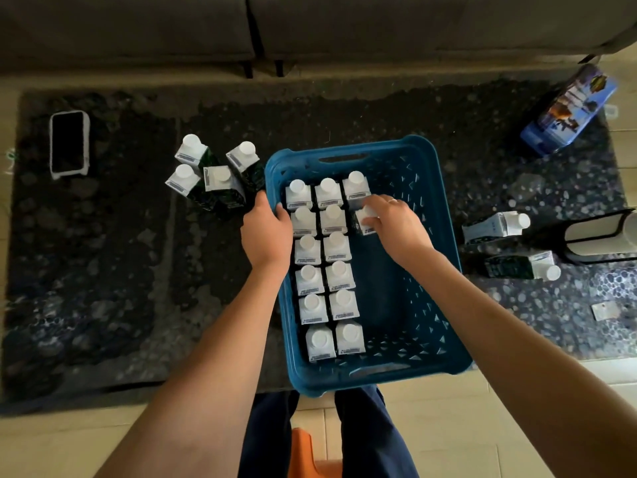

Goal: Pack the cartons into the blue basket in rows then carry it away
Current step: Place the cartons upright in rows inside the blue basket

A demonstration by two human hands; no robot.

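A blue basket (406, 257) on a dark rug (103, 270) holds 2 full rows of 6 upright cartons. The right hand (396, 225) pinches a carton (363, 220) in the 3rd row; the left hand (265, 232) curls over the basket's left rim.

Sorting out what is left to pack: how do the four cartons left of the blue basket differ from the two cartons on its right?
The four white-capped cartons left of the blue plastic basket stand upright in a tight cluster; the two white-capped cartons on the right lie on their sides, one nearer than the other. The left group stands close to the basket wall; the right pair lies further off. Both groups share white caps and dark printed sides.
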